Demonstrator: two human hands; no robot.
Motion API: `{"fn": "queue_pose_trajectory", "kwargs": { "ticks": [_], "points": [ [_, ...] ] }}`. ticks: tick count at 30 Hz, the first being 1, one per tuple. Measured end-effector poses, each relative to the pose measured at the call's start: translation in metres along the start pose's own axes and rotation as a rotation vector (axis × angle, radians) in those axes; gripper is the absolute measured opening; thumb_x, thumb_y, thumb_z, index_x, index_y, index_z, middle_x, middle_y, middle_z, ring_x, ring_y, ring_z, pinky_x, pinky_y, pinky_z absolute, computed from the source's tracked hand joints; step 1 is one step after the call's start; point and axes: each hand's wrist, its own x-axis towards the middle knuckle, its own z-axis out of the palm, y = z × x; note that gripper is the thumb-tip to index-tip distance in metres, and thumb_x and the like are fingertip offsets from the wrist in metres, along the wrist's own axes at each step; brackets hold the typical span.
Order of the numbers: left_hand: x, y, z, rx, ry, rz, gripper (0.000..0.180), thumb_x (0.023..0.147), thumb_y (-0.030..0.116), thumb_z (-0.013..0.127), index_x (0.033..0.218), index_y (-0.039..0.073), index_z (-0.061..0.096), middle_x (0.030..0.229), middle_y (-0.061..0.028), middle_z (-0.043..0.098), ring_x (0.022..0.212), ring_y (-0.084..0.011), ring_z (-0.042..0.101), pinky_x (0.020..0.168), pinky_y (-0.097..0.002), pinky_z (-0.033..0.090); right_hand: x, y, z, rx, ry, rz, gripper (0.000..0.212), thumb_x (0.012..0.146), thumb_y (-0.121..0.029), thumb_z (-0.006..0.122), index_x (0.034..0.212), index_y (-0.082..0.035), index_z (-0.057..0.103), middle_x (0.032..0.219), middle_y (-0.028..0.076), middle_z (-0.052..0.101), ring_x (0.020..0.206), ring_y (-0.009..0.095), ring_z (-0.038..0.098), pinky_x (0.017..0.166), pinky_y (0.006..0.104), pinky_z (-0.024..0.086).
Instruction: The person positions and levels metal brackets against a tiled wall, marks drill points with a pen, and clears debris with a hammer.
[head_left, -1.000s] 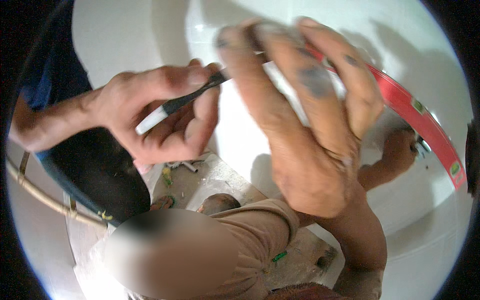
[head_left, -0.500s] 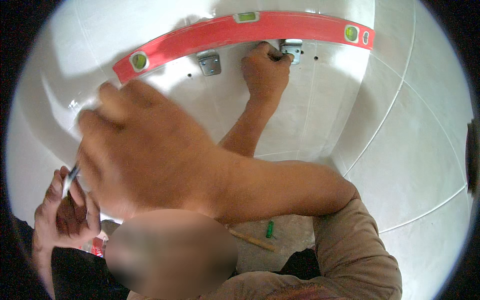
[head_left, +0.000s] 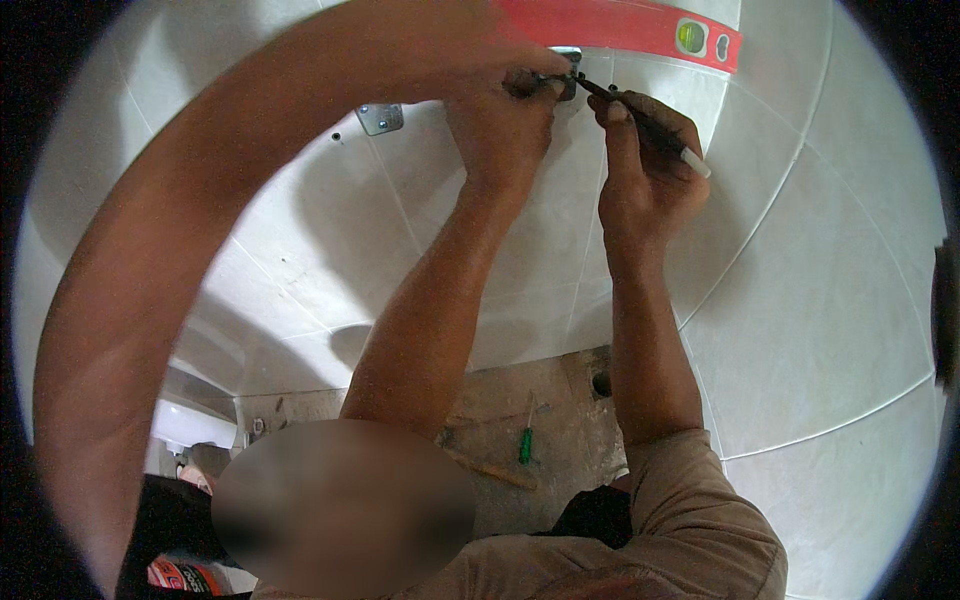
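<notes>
1. The left hand (head_left: 503, 140) has its fingers bunched against a silver, screw-holed metal bracket (head_left: 571, 92) on the pale, glossy tiled wall (head_left: 540, 250); shadow hides whether this grip pinches the plate or only presses it, so I cannot tell.
2. The right hand (head_left: 652, 190) has a narrow grip, holding a slim black marker pen with a white end (head_left: 650, 131), its tip at the bracket's right edge.
3. A long red spirit level with a yellow-green vial (head_left: 640, 32) lies along the wall just above the bracket.
4. A second silver metal bracket (head_left: 380, 119) sits on the wall to the left.
5. A co-worker's bare forearm (head_left: 150, 270) arches over from the left toward the level.
6. On the dusty floor (head_left: 570, 430) lies a green-handled screwdriver (head_left: 526, 446), near a light-brown wooden stick (head_left: 498, 471).
</notes>
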Motion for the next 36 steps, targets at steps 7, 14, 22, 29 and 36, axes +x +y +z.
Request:
{"fn": "queue_pose_trajectory", "kwargs": {
  "ticks": [7,14,22,29,36],
  "points": [
    [0.058,0.057,-0.024,1.311,-0.916,0.794,0.018,0.084,0.013,0.077,0.096,0.000,0.072,0.075,-0.0128,0.071,0.067,-0.0222,0.072,0.062,-0.0417,0.058,0.001,0.023,-0.001,-0.154,-0.044,-0.176,0.012,0.091,-0.003,0.075,0.101,0.001,0.069,0.096,0.011,0.074,0.088,0.016,0.072,0.080,0.0299,0.058],
    [0.039,0.020,-0.014,0.740,-0.600,0.819,0.026,0.079,0.009,0.081,0.099,-0.003,0.072,0.084,-0.0158,0.073,0.078,-0.0272,0.073,0.074,-0.0371,0.057,-0.003,0.030,-0.002,-0.001,0.005,-0.099,0.008,0.091,-0.001,0.074,0.097,0.001,0.070,0.096,0.011,0.074,0.088,0.016,0.072,0.081,0.0301,0.058],
    [0.007,0.026,-0.007,0.744,-0.366,0.728,0.018,0.082,0.004,0.077,0.099,-0.001,0.071,0.075,-0.0120,0.070,0.069,-0.0214,0.070,0.063,-0.0377,0.055,-0.002,0.034,0.003,-0.040,-0.041,-0.173,0.009,0.088,0.000,0.075,0.096,0.002,0.070,0.096,0.011,0.074,0.088,0.017,0.072,0.087,0.0314,0.058],
    [-0.018,-0.013,0.004,0.280,0.171,0.214,0.025,0.072,0.014,0.087,0.080,-0.003,0.070,0.076,-0.0205,0.072,0.069,-0.0342,0.073,0.072,-0.0419,0.058,-0.005,0.038,0.008,-0.056,-0.041,-0.248,0.012,0.086,0.002,0.075,0.096,0.003,0.069,0.096,0.012,0.073,0.088,0.019,0.072,0.087,0.0322,0.058],
    [-0.025,0.016,0.009,0.045,0.100,-0.070,0.019,0.081,-0.002,0.079,0.080,-0.001,0.061,0.064,-0.0099,0.064,0.055,-0.0168,0.064,0.050,-0.0329,0.049,0.002,0.042,0.003,-0.095,-0.089,-0.329,0.014,0.091,0.003,0.073,0.103,0.003,0.067,0.101,0.014,0.075,0.094,0.018,0.073,0.086,0.0311,0.060]
  ]
}}
